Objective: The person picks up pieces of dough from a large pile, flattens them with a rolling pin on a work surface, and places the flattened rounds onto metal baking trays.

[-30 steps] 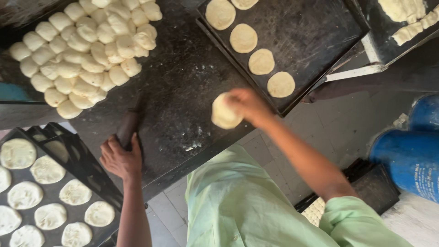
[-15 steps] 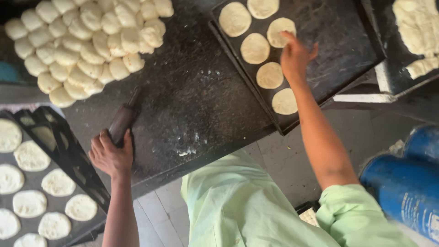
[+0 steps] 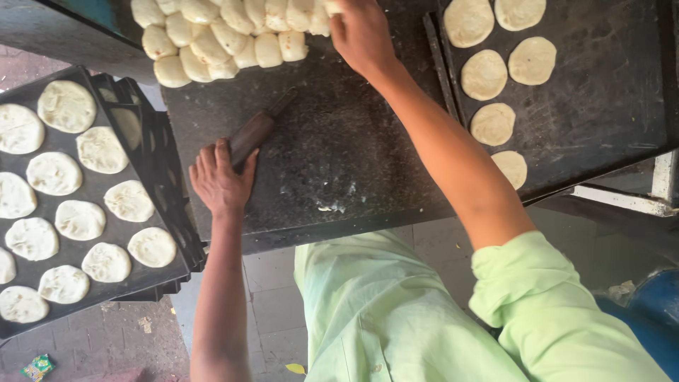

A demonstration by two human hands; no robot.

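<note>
My left hand (image 3: pixel 218 180) rests over the near end of a dark wooden rolling pin (image 3: pixel 260 127) that lies on the black stone worktop (image 3: pixel 332 163). At the top edge of the view my right hand (image 3: pixel 362 32) reaches the right side of a pile of pale dough balls (image 3: pixel 219 35). Its fingers curl around one ball of that pile. The arm crosses the worktop, with a light green sleeve at the elbow.
A black tray (image 3: pixel 594 106) on the right holds several flattened dough discs (image 3: pixel 493 124). On the left, a stack of black trays (image 3: pixel 152 170) carries several more discs (image 3: pixel 79 219). A little flour dusts the worktop's near part. A blue drum (image 3: pixel 654 311) stands at the lower right.
My right hand carried a flattened disc to the right tray, left it there, then swung left to the pile of dough balls. My left hand stayed on the rolling pin.
</note>
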